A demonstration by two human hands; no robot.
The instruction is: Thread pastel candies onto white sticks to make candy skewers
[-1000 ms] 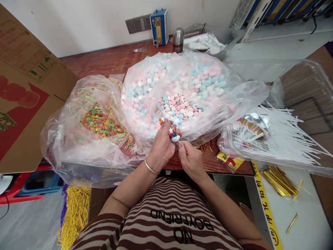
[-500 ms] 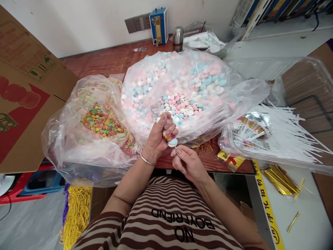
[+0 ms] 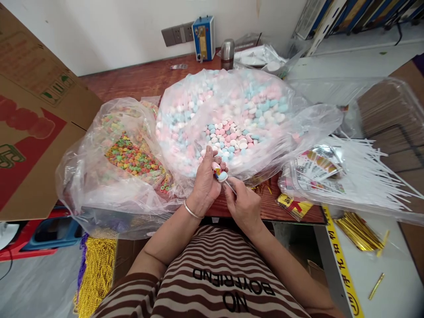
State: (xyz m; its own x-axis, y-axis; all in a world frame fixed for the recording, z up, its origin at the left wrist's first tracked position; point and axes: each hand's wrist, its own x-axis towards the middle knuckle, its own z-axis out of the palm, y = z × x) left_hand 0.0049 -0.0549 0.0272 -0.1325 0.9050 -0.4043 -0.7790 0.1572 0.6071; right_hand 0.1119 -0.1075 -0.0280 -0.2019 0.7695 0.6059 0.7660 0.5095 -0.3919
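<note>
At the frame's centre, my left hand (image 3: pixel 206 181) curls around colourful candies (image 3: pixel 222 176) while my right hand (image 3: pixel 244 201) pinches their white stick (image 3: pixel 231 187). Above lies a plastic bag (image 3: pixel 311 117) of pastel candies (image 3: pixel 228 136); left of centre, multicoloured rings (image 3: pixel 132 157) fill another.

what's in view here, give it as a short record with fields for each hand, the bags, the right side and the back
left hand: fingers around small colored candies
right hand: pinching a thin white stick that runs toward the candies
left bag: clear, multicolored ring pieces
middle bag: clear, larger, pink, white and blue pieces
right side: many white sticks, gold strips
back: metal flask, blue box
</note>
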